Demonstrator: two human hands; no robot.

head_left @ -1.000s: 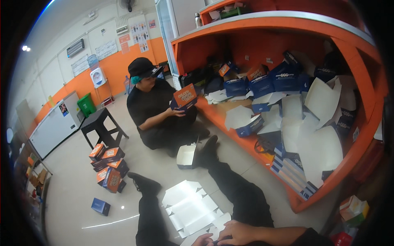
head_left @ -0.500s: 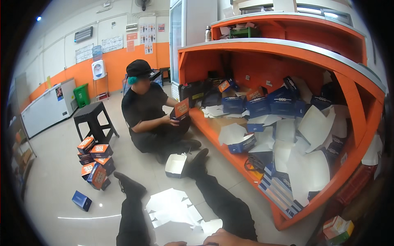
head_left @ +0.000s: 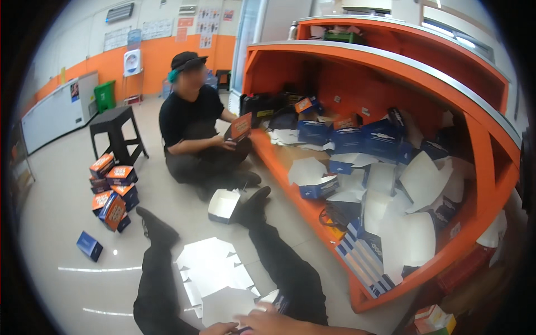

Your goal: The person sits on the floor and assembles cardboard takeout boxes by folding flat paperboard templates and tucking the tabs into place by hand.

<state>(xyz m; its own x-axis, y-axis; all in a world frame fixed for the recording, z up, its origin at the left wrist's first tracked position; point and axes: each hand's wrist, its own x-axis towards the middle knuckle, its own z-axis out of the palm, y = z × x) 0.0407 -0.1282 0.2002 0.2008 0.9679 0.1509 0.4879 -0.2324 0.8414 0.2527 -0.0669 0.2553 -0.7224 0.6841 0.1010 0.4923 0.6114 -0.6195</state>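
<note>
The left hand (head_left: 221, 328) and right hand (head_left: 269, 322), blurred, touch one carton (head_left: 228, 305) between two legs (head_left: 287, 269); I cannot tell how far either closes or grips. One flat sheet (head_left: 207, 263) lies beyond; one co-worker (head_left: 190, 120) holds one box (head_left: 240, 127).

A: What kinda place is shown here, home or biz?
B: Biz, prob a food shop's back area tbh. A chest freezer (head_left: 56, 118) and water dispenser (head_left: 133, 61) are parked by an orange-painted wall (head_left: 162, 61), and loads of takeaway-type boxes (head_left: 315, 132) are crammed under an orange counter (head_left: 484, 162).
A: Floor (head_left: 111, 290)?
B: Tiled, w/ box pile (head_left: 113, 211) stacked on it.
</note>
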